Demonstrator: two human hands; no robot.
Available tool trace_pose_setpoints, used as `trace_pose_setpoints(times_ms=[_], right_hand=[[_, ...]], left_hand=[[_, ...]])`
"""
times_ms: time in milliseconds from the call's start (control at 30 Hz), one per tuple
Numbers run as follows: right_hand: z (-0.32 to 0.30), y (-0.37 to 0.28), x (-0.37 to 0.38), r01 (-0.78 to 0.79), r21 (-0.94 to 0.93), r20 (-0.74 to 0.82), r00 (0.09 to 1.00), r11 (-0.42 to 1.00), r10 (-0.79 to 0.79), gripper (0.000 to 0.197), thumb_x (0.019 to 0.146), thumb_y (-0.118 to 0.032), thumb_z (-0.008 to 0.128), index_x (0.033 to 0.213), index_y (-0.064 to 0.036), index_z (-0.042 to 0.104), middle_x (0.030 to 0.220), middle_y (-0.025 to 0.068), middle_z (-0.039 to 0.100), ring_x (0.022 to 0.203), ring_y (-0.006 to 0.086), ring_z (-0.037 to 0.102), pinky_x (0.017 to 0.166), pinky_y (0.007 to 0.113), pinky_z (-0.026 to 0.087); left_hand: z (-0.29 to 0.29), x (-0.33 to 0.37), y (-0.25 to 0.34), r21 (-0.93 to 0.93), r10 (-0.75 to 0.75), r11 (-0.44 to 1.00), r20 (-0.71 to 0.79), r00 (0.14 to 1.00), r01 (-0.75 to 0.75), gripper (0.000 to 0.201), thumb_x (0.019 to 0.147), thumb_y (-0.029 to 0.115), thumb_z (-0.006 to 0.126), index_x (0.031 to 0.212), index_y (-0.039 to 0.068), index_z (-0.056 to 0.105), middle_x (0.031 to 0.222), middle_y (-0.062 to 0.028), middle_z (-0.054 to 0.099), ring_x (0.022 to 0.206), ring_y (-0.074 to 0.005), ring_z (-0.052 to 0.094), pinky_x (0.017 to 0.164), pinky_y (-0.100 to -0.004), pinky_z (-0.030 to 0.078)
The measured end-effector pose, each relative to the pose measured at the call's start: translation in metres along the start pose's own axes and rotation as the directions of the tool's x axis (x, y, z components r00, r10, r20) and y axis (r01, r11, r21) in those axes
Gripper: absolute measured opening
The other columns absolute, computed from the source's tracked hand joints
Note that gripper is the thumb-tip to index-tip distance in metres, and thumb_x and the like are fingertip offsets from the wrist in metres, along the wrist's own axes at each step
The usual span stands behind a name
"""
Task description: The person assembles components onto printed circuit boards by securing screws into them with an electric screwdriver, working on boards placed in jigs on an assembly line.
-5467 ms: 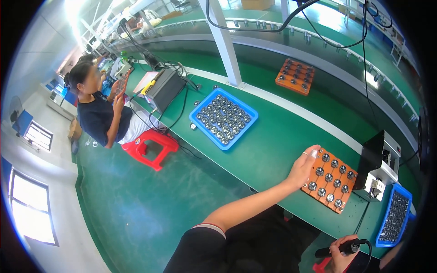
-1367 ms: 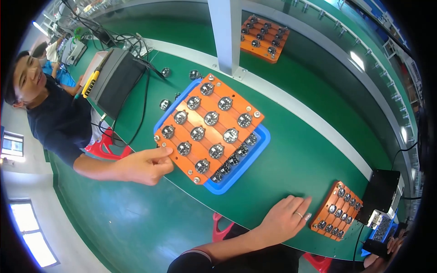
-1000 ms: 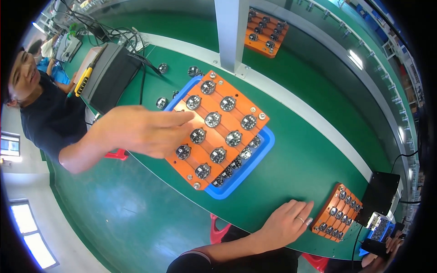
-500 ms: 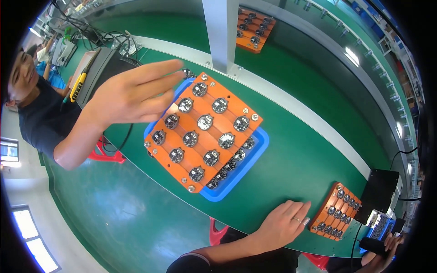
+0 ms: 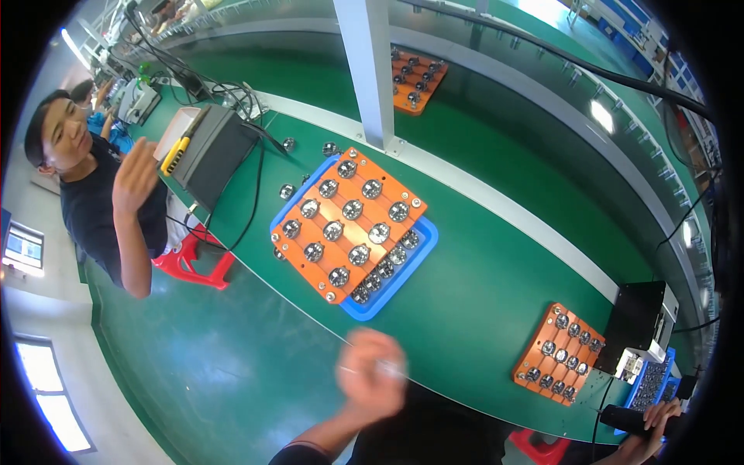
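My left hand (image 5: 372, 373) is smeared by motion at the near table edge, its forearm rising from the lower edge. Whether its fingers are closed is unclear; a pale shiny patch shows on it. My right hand is out of view. Nearest to my left hand is a blue tray (image 5: 425, 267) of round dark parts. An orange fixture board (image 5: 341, 194) carrying several round circuit boards (image 5: 353, 209) rests askew on the tray. Farther right, a second orange board (image 5: 535, 353) with similar round pieces lies on the green table (image 5: 473, 310).
A co-worker (image 5: 81, 178) stands at left, one hand raised (image 5: 136, 178), beside a dark box (image 5: 221, 147) with yellow-handled tool. A third board (image 5: 415, 81) lies beyond the white post (image 5: 368, 85). At right, a black device (image 5: 635, 325) and another person's hand (image 5: 659, 422) on a dark object.
My left hand has moved left, away from beside the right-hand board. The co-worker's hand has pulled back from over the middle board. The whole view has shifted slightly.
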State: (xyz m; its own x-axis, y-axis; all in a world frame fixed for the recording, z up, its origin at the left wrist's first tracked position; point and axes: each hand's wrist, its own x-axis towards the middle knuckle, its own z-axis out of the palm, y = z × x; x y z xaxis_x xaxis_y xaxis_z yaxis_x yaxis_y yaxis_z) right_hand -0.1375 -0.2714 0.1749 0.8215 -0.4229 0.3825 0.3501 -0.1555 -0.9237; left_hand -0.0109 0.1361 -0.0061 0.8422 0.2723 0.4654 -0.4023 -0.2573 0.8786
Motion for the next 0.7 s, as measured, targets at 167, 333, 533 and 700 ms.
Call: trace_pose_setpoints(times_ms=[167, 333, 533, 700], right_hand=[[-0.021, 0.019, -0.023, 0.034, -0.038, -0.050, 0.998, 0.999, -0.036, 0.022, 0.091, -0.003, 0.065, 0.099, -0.0063, 0.044, 0.075, 0.0020, 0.042, 0.058, 0.0093, 0.040, 0.056, 0.024, 0.036], [0.000, 0.021, -0.039, 0.001, 0.129, -0.108, 0.994, 0.992, 0.013, 0.032, 0.080, -0.004, 0.071, 0.094, -0.0052, 0.043, 0.070, 0.0038, 0.044, 0.049, 0.0129, 0.044, 0.048, 0.027, 0.042], [-0.019, 0.007, -0.073, 0.046, 0.251, -0.238, 0.971, 0.967, 0.015, 0.038, 0.074, 0.000, 0.077, 0.092, -0.0029, 0.044, 0.067, 0.0087, 0.052, 0.047, 0.0179, 0.053, 0.046, 0.031, 0.048], [-0.048, 0.006, -0.101, 0.071, 0.216, -0.271, 0.962, 0.974, -0.010, 0.035, 0.075, -0.001, 0.072, 0.092, -0.0040, 0.042, 0.068, 0.0053, 0.046, 0.046, 0.0159, 0.049, 0.045, 0.029, 0.045]], left_hand=[[-0.065, 0.067, -0.025, -0.277, -0.575, 0.806, -0.162, 0.802, 0.523, 0.024, 0.106, 0.025, 0.045, 0.110, 0.003, 0.055, 0.102, -0.0102, 0.063, 0.086, -0.0154, 0.058, 0.072, -0.0302, 0.048], [-0.072, 0.071, -0.052, -0.149, -0.615, 0.787, -0.108, 0.781, 0.599, 0.038, 0.103, 0.039, 0.052, 0.116, 0.005, 0.061, 0.112, -0.0108, 0.066, 0.097, -0.0209, 0.063, 0.078, -0.0348, 0.050], [-0.089, 0.097, -0.065, -0.295, -0.714, 0.621, 0.169, 0.679, 0.726, 0.044, 0.100, 0.048, 0.049, 0.104, 0.006, 0.061, 0.107, -0.0147, 0.064, 0.091, -0.0262, 0.062, 0.077, -0.0368, 0.047], [-0.099, 0.107, -0.067, -0.351, -0.738, 0.561, 0.198, 0.645, 0.750, 0.044, 0.100, 0.048, 0.047, 0.100, 0.006, 0.061, 0.106, -0.0175, 0.059, 0.092, -0.0319, 0.059, 0.078, -0.0413, 0.046]])
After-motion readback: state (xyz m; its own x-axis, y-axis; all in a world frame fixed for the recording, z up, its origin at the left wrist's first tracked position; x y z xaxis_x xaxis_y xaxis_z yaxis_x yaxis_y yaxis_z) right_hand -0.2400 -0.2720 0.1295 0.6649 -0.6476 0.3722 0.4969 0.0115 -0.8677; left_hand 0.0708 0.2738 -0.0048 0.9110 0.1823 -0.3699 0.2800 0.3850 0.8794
